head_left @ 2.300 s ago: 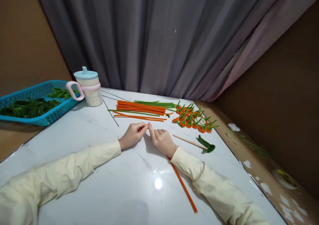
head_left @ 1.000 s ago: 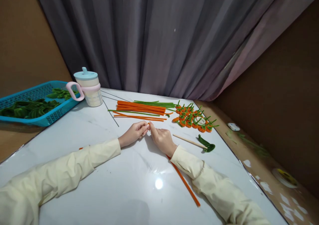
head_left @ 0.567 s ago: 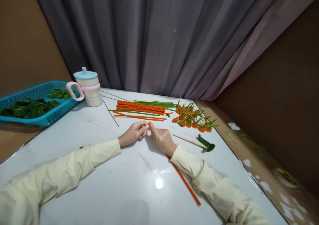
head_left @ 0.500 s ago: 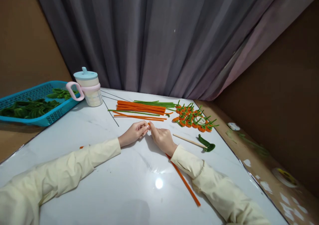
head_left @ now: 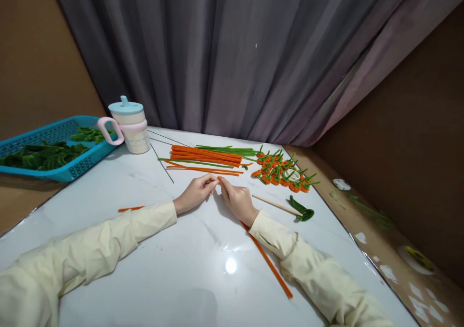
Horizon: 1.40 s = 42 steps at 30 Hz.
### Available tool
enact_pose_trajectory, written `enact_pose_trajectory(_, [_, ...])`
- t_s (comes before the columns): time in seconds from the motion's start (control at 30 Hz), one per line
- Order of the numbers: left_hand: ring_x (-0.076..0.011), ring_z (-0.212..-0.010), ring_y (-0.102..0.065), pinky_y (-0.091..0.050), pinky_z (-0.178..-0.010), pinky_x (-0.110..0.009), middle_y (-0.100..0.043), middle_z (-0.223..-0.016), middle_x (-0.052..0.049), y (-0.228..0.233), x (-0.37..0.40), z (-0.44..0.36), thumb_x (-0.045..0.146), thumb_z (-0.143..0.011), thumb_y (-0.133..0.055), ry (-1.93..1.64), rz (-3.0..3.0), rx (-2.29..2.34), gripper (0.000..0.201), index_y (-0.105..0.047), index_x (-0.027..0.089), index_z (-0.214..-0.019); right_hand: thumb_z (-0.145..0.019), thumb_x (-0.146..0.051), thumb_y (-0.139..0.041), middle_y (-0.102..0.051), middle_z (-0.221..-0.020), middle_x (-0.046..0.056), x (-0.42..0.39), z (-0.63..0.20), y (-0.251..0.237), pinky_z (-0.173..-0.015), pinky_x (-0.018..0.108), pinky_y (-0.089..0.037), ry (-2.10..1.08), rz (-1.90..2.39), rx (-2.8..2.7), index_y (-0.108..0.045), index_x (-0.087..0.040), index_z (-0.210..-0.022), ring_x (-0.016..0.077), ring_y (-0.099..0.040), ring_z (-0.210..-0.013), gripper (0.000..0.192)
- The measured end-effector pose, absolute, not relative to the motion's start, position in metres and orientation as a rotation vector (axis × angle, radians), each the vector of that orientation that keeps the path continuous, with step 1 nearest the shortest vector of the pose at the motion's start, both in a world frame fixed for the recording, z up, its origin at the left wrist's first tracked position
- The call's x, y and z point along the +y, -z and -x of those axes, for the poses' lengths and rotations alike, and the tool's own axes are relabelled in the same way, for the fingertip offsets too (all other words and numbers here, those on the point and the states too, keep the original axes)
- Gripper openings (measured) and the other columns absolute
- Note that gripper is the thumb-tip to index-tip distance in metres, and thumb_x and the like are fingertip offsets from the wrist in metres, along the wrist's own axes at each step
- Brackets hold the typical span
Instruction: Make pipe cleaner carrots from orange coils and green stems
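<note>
Orange strip (head_left: 219, 178), mostly hidden, pinched at closed fingertips of left hand (head_left: 195, 192) and right hand (head_left: 239, 202), over desk (head_left: 163, 269). Orange length (head_left: 273, 266) emerges beneath right sleeve (head_left: 277, 237); whether same piece, I cannot tell. Beyond hands I see orange bundle (head_left: 206, 156); right, orange-green pieces (head_left: 276, 178); nearer, wooden stick (head_left: 275, 204). Far left, lidded cup (head_left: 134, 138) beside blue basket (head_left: 67, 174).

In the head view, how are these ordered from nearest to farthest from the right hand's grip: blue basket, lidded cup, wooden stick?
1. Wooden stick: immediately to the right.
2. Lidded cup: at the back left.
3. Blue basket: far left, beyond the cup.
</note>
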<state>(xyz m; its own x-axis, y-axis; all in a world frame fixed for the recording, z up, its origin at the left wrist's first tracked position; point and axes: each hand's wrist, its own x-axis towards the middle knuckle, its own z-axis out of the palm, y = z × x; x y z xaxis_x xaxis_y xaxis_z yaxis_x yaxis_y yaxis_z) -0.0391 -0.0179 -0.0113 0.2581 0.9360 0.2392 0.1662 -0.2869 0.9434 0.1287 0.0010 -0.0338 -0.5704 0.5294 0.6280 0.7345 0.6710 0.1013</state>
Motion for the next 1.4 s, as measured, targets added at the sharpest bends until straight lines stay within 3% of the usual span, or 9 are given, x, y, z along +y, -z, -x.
enact_pose_trajectory(0.13, [-0.0097, -0.051, -0.044, -0.038, -0.047, -0.02, -0.046, -0.06, 0.004, 0.011, -0.018, 0.038, 0.042, -0.085, -0.049, -1.131, -1.663, 1.073, 0.028, -0.057, 0.015, -0.091, -0.095, -0.021, -0.037, -0.064, -0.055, 0.0, -0.002, -0.126, 0.03, -0.046, 0.021, -0.026, 0.406, 1.06, -2.292, -0.058, -0.01, -0.109, 0.008, -0.055, -0.044, 0.027])
enact_pose_trajectory(0.33, [-0.0085, -0.048, -0.043, -0.038, -0.048, -0.02, -0.047, -0.057, 0.004, 0.01, -0.017, 0.039, 0.038, -0.085, -0.048, -1.122, -1.7, 1.11, 0.028, -0.06, 0.014, -0.075, -0.096, -0.028, -0.037, -0.066, -0.06, 0.0, -0.006, -0.123, 0.028, -0.046, 0.021, -0.024, 0.34, 1.181, -2.26, -0.054, -0.012, -0.103, 0.0104, -0.059, -0.047, 0.025])
enact_pose_trajectory(0.57, [-0.0109, -0.054, -0.048, -0.041, -0.051, -0.02, -0.055, -0.062, 0.001, 0.013, -0.018, 0.039, 0.037, -0.085, -0.049, -1.15, -1.78, 1.166, 0.026, -0.063, 0.015, -0.083, -0.094, -0.027, -0.037, -0.063, -0.054, 0.0, -0.006, -0.123, 0.027, -0.046, 0.024, -0.017, 0.327, 1.233, -2.359, -0.054, -0.015, -0.079, 0.0104, -0.055, -0.043, 0.025])
enact_pose_trajectory(1.1, [-0.0108, -0.053, -0.052, -0.042, -0.055, -0.019, -0.058, -0.059, 0.001, 0.015, -0.02, 0.04, 0.029, -0.088, -0.047, -1.239, -1.988, 1.212, 0.023, -0.065, 0.016, -0.083, -0.095, -0.027, -0.039, -0.067, -0.061, 0.002, -0.009, -0.12, 0.019, -0.047, 0.026, -0.015, 0.247, 1.338, -2.48, -0.055, -0.013, -0.091, 0.0147, -0.06, -0.05, 0.021])
enact_pose_trajectory(1.4, [-0.0089, -0.053, -0.054, -0.043, -0.055, -0.017, -0.061, -0.062, 0.002, 0.023, -0.022, 0.039, 0.026, -0.088, -0.048, -1.373, -2.128, 1.236, 0.016, -0.06, 0.017, -0.084, -0.096, -0.025, -0.037, -0.068, -0.066, 0.0, -0.011, -0.121, 0.016, -0.049, 0.024, -0.023, 0.129, 1.342, -2.497, -0.053, -0.015, -0.101, 0.0138, -0.062, -0.056, 0.019])
